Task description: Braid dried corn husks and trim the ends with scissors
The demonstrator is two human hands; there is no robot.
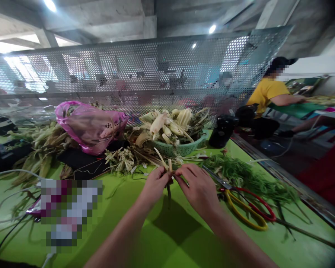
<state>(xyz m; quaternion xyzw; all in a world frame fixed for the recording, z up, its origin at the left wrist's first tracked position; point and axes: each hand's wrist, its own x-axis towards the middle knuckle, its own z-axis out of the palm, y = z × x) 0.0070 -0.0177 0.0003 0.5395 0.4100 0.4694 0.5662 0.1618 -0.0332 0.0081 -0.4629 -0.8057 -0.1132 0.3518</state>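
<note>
Pinching a pale stalk [170,166], left hand [155,183] and right hand [200,188] hide its middle.

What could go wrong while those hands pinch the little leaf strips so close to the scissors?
The scissors lie close beside the right hand, so a sideways move might bump the blades. The thin leaf strips pinched between it and the left hand could tear or slip out. The husks heaped above the rim of the basket might tumble out.
</note>
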